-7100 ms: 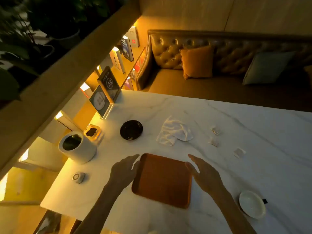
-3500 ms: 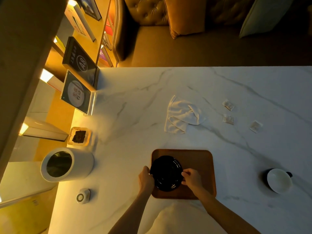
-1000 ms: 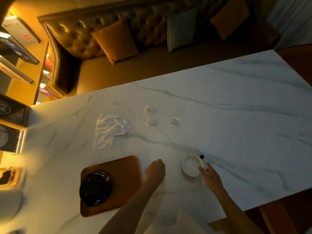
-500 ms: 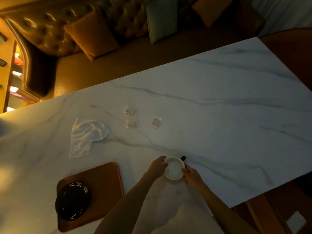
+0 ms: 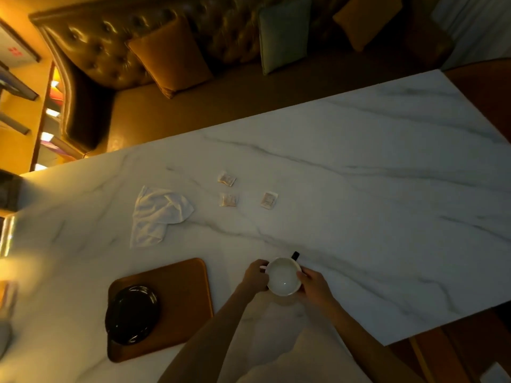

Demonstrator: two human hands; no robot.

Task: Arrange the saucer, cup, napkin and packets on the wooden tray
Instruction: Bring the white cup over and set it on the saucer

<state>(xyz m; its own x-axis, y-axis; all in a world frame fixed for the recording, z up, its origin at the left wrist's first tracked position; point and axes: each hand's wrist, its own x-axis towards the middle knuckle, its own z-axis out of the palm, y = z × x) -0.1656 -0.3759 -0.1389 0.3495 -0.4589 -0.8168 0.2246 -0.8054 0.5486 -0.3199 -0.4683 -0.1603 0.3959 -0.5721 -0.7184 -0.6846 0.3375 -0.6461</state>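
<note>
The white cup [image 5: 284,276] with a dark handle sits between both hands near the table's front edge. My left hand [image 5: 255,275] grips its left side and my right hand [image 5: 313,286] grips its right side. Left of them lies the wooden tray [image 5: 182,294], with the black saucer [image 5: 131,313] resting on its left half. A crumpled white napkin [image 5: 157,214] lies on the marble beyond the tray. Three small packets lie further back: one [image 5: 226,178], a second [image 5: 229,199] and a third [image 5: 268,200].
The white marble table [image 5: 373,203] stretches to the right and back. A tufted leather sofa [image 5: 193,51] with cushions stands behind it. Lit shelves [image 5: 25,92] run along the left. The table's right corner [image 5: 387,344] is close to my right arm.
Both hands have closed on the cup, which was standing free a second ago. The saucer has stayed on the tray since it was set there. The view has shifted.
</note>
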